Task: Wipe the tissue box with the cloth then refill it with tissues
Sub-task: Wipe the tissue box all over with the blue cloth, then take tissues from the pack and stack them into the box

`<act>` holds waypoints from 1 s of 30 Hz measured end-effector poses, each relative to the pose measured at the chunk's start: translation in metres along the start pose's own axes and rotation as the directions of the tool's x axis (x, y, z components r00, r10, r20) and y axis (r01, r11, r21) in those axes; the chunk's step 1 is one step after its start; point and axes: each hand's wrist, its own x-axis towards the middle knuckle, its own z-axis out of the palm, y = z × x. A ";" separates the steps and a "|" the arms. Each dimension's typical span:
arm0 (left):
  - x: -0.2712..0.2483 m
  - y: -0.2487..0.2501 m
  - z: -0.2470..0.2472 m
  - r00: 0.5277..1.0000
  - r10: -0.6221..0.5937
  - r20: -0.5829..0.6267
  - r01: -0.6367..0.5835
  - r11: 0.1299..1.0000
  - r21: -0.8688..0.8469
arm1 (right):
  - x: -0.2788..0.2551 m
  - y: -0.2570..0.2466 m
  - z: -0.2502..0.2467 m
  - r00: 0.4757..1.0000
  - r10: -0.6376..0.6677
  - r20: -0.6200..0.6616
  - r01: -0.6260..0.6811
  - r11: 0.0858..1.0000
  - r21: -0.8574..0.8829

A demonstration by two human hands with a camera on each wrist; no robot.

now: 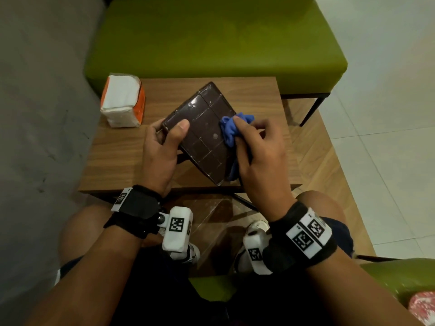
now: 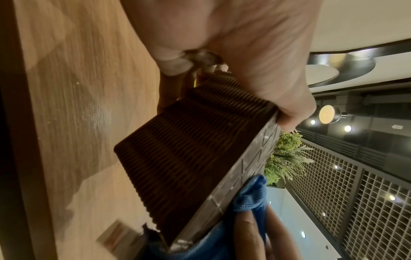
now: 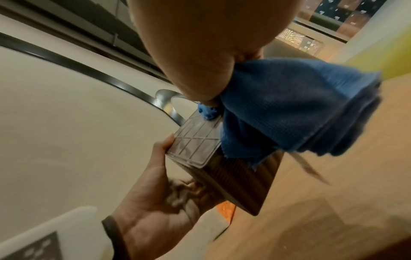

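A dark brown tissue box (image 1: 202, 135) with ribbed woven sides (image 2: 189, 154) is tipped up over the wooden table (image 1: 122, 158), its smooth gridded base facing me. My left hand (image 1: 162, 147) grips its left end, thumb across the base, fingers behind. My right hand (image 1: 256, 151) holds a bunched blue cloth (image 1: 231, 130) against the base's right edge. In the right wrist view the cloth (image 3: 289, 112) hangs over the box (image 3: 222, 168). In the left wrist view the cloth (image 2: 251, 195) shows at the lower corner. A pack of white tissues (image 1: 122, 101) in orange wrap lies at the table's far left.
A green upholstered bench (image 1: 216, 41) stands just behind the table. A grey wall (image 1: 40, 102) runs along the left. White tiled floor (image 1: 388, 90) lies to the right. My knees sit under the table's near edge.
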 end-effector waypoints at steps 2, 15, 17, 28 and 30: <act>0.001 -0.003 -0.001 1.000 -0.027 0.014 0.027 1.000 0.011 | -0.003 0.005 -0.002 1.000 0.029 -0.007 -0.029 1.000 -0.005; 0.018 -0.022 -0.019 0.962 -0.275 -0.009 0.271 0.954 -0.126 | 0.034 0.081 -0.010 0.928 0.372 -0.027 -0.371 0.928 0.042; 0.023 -0.021 -0.020 0.946 -0.315 -0.076 0.296 0.936 -0.191 | 0.052 0.086 -0.007 0.915 0.394 -0.086 -0.394 0.919 0.018; 0.028 -0.029 -0.014 0.873 -0.332 -0.357 0.318 0.943 -0.099 | 0.118 0.127 0.080 0.819 0.570 0.061 -0.532 0.796 -0.288; 0.029 -0.029 -0.016 0.874 -0.330 -0.356 0.360 0.933 0.021 | 0.114 0.130 0.089 0.858 0.502 0.110 -0.423 0.812 -0.402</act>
